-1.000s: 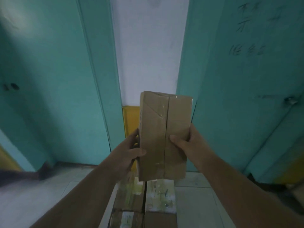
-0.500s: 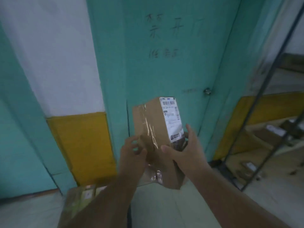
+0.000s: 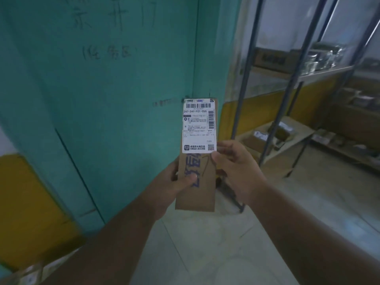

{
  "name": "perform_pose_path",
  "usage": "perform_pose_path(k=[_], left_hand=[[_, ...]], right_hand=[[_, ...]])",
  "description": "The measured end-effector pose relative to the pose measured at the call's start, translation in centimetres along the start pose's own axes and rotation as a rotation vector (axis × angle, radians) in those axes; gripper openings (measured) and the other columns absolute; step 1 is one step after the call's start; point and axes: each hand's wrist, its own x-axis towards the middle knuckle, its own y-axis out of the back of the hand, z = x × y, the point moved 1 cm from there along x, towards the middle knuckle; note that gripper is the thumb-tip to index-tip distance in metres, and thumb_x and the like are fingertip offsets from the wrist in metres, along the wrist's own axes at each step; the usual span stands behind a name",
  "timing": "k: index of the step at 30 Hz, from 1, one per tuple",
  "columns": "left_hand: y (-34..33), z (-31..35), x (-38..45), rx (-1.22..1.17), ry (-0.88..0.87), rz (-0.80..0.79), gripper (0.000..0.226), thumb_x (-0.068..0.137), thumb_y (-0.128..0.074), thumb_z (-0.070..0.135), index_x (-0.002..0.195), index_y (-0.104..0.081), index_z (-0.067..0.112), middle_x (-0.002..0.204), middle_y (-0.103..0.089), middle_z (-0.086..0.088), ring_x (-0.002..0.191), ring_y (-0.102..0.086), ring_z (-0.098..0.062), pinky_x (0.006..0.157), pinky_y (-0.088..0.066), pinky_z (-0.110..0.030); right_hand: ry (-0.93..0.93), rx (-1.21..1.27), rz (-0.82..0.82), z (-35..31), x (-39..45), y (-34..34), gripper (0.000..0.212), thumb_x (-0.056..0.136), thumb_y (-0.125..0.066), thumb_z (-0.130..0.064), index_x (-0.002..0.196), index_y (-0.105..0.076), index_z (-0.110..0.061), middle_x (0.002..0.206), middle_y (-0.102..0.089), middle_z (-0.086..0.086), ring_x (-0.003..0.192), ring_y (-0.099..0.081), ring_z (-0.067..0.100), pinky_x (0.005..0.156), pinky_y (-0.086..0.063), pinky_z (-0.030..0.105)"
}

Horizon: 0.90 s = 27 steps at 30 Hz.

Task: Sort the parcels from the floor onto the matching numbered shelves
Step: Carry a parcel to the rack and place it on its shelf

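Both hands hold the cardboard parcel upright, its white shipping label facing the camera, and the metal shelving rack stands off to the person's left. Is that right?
Not quite. In the head view the metal shelving rack stands to the person's right, not the left. The rest holds: the left hand and right hand hold the cardboard parcel upright, its white shipping label facing the camera.

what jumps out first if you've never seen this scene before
A flat brown cardboard parcel held upright in the middle of the view, its white shipping label facing the camera, the left hand and right hand gripping its sides. Behind it stands a teal door with handwritten characters; to the right, a dark metal shelf rack holds more parcels.
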Motion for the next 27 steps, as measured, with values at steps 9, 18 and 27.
perform_pose_path(k=[9, 18, 27], left_hand=[[-7.3, -2.6, 12.1, 0.130, 0.023, -0.320, 0.078, 0.084, -0.074, -0.004, 0.148, -0.046, 0.032, 0.128, -0.070, 0.009, 0.125, -0.060, -0.011, 0.094, -0.054, -0.028], [-22.4, -6.4, 19.5, 0.217, 0.168, -0.623, 0.049, 0.083, -0.081, 0.024, 0.110, -0.061, 0.059, 0.117, -0.070, 0.023, 0.119, -0.061, -0.012, 0.107, -0.049, -0.049], [-39.7, -10.2, 27.7, 0.240, 0.303, -0.648, 0.051, 0.082, -0.081, 0.015, 0.117, -0.060, 0.045, 0.118, -0.072, 0.013, 0.112, -0.065, -0.013, 0.098, -0.055, -0.038]], right_hand=[[-0.073, -0.052, 0.308, 0.1, 3.8, 10.3, 0.014, 0.102, -0.054, -0.031, 0.103, -0.060, -0.019, 0.100, -0.075, 0.003, 0.092, -0.073, 0.023, 0.074, -0.059, 0.039], [-0.296, -0.134, 0.604, 2.8, 3.7, 25.7, 0.028, 0.102, -0.050, -0.043, 0.106, -0.063, -0.018, 0.099, -0.074, 0.003, 0.092, -0.073, 0.024, 0.079, -0.062, 0.046], [-0.446, -0.290, 0.577, 6.7, 8.7, 44.6, 0.030, 0.103, -0.048, -0.041, 0.107, -0.063, -0.016, 0.099, -0.071, 0.005, 0.086, -0.072, 0.022, 0.069, -0.064, 0.043]])
